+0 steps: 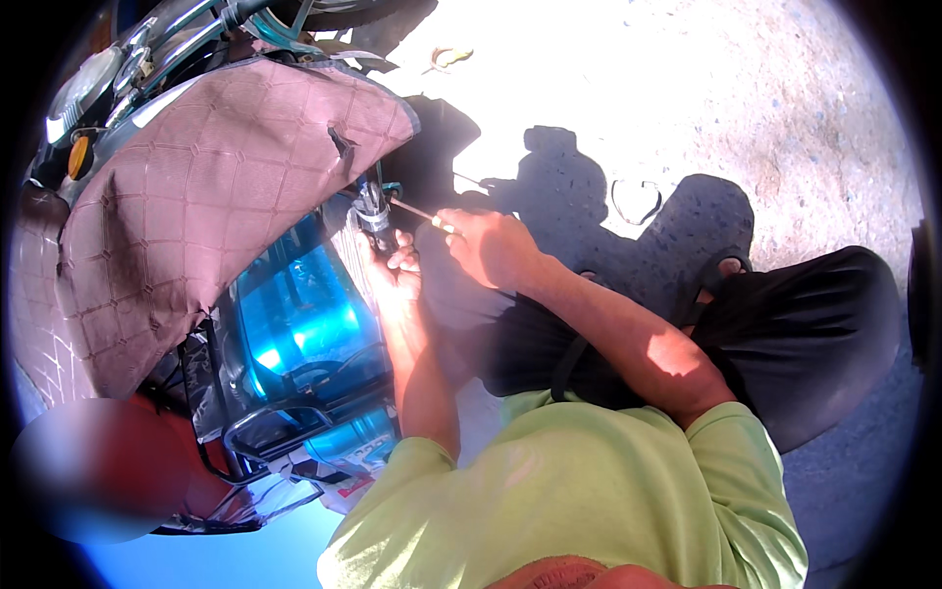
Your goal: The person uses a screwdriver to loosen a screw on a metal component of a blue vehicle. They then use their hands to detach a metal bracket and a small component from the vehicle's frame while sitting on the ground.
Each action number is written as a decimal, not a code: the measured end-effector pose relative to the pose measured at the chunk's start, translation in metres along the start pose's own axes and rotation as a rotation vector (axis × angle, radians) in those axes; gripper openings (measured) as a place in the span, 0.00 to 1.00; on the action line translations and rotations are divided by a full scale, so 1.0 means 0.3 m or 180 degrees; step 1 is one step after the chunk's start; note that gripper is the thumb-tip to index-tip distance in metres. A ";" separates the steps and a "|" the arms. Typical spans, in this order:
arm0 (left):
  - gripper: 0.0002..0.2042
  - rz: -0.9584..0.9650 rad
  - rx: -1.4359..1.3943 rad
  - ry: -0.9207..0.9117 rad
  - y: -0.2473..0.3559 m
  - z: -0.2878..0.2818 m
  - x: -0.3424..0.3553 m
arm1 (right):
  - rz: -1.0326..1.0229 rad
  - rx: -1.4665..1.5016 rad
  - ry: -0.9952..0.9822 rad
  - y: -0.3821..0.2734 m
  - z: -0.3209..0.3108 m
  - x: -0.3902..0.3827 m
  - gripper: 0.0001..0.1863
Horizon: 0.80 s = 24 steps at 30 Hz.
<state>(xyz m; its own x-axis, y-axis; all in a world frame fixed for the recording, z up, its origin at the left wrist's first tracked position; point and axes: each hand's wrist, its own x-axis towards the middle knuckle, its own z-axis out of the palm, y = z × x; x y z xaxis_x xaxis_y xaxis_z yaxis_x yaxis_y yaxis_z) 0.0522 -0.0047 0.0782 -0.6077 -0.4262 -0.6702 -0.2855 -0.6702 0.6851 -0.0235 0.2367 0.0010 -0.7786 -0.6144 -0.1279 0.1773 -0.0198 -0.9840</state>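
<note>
Your right hand (pixel 491 245) is closed around the pale yellowish handle of a thin rod tool (pixel 414 209), its slim shaft slanting up and left out of your fist. The far end of the shaft is right by a small silvery metal part (pixel 373 208) on the motorbike (pixel 304 319), just below the edge of its cover; whether the tip touches it, you cannot tell from this view. Your left hand (pixel 396 272) is just below that same part, fingers curled up at its lower end; whether they pinch it or only rest against it is too small to make out.

Beside your left forearm is the bike's glossy blue bodywork, catching bright sun, with a black tubular rack (pixel 235 432) nearer the lower edge. A pinkish quilted cover (pixel 226 187) drapes over the bike, with a small tear near its upper right side. Past it, at the upper left, an orange indicator lamp (pixel 80 157) shows.

Your black trousers (pixel 795 334) spread to the right above a sandal (pixel 721 280). Beyond your hands, your shadow falls on sunlit ground (pixel 805 108), with a dry leaf (pixel 451 57) lying farther off.
</note>
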 end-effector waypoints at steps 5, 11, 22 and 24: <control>0.33 0.0047 0.0055 -0.0004 0.003 -0.003 0.000 | -0.0243 -0.0525 0.0095 -0.017 0.020 -0.012 0.20; 0.33 0.0013 -0.0122 -0.0161 -0.006 -0.010 -0.006 | 0.0432 0.0121 -0.0184 -0.025 0.046 0.009 0.24; 0.33 -0.0023 -0.0117 -0.0095 -0.008 -0.014 0.010 | 0.1941 0.2793 -0.1354 0.019 -0.046 0.096 0.23; 0.33 0.0004 -0.0097 -0.0105 -0.002 -0.015 0.003 | 0.1778 0.2753 -0.1331 0.025 -0.041 0.105 0.22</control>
<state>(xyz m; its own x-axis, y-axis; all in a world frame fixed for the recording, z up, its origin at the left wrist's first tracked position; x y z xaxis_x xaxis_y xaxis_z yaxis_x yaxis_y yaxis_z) 0.0552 -0.0076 0.0758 -0.6322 -0.4071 -0.6592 -0.2624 -0.6880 0.6766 -0.0542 0.2269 -0.0120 -0.2228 -0.9230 -0.3138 0.9268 -0.1007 -0.3619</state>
